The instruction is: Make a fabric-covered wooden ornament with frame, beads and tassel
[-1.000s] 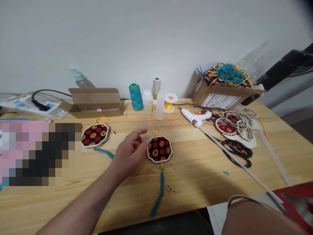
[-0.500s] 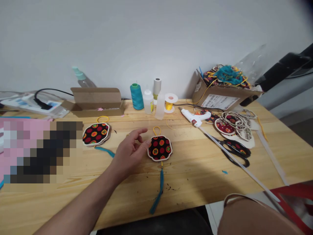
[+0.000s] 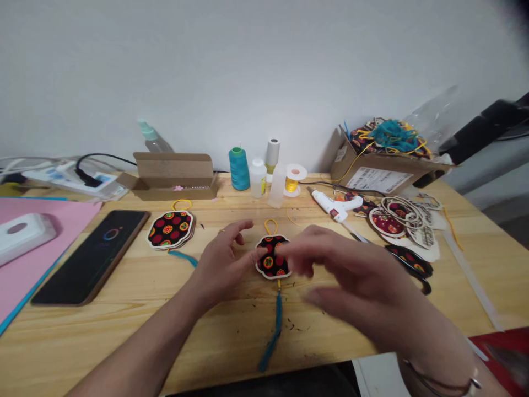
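A dark fabric pendant (image 3: 270,264) with a pale scalloped border lies flat on the table in front of me. It has a yellow loop on top and a blue tassel (image 3: 276,331) hanging below. My left hand (image 3: 225,259) rests at its left edge, thumb touching the border and fingers apart. My right hand (image 3: 351,281), smeared a little by motion, hovers over the right side and hides that edge; its thumb and fingers are spread with nothing between them. Left of my left hand sits a stack of similar pendants (image 3: 170,229).
Behind stand a teal thread cone (image 3: 239,170), a squeeze bottle (image 3: 258,179) and a yellow cord spool (image 3: 291,184). A glue gun (image 3: 335,205), black-handled scissors (image 3: 409,262) and wooden frames (image 3: 407,218) lie right, near a full cardboard box (image 3: 378,179). A phone (image 3: 93,259) lies left.
My right hand has come in from the lower right to above the pendant's right side. My left hand stays at the pendant's left edge. The view has shifted slightly.
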`<act>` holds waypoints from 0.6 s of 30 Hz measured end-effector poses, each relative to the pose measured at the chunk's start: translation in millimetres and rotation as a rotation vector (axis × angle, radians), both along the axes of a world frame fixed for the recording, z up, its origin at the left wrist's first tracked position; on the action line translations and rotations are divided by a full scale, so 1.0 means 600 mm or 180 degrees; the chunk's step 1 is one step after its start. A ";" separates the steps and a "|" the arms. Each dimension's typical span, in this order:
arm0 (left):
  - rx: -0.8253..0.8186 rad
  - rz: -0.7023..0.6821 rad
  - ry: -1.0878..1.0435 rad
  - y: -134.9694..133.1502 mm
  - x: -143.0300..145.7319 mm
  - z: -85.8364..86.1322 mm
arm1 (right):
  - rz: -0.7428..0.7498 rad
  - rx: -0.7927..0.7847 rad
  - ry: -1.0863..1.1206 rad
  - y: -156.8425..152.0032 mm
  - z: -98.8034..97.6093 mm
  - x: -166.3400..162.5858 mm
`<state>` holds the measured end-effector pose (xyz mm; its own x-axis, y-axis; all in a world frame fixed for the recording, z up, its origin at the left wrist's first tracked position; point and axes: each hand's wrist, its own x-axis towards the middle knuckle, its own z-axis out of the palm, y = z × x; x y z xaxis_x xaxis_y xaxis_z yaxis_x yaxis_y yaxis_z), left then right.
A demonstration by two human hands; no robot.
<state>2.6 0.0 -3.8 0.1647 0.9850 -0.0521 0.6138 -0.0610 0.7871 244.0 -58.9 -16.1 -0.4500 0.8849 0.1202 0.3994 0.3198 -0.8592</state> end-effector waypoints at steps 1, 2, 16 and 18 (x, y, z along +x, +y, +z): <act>0.0029 -0.0102 0.0123 0.001 -0.002 0.001 | -0.0146 -0.0064 -0.0175 0.012 0.039 -0.010; 0.0071 -0.0214 0.0247 0.002 -0.005 0.001 | -0.0335 -0.0134 -0.0390 0.026 0.066 -0.018; 0.0446 -0.1160 0.1015 -0.006 -0.006 -0.006 | -0.1193 -0.1456 0.0381 0.069 0.014 -0.024; 0.0444 -0.1159 0.1023 -0.006 -0.001 -0.010 | -0.1282 -0.1719 0.0549 0.069 0.022 -0.028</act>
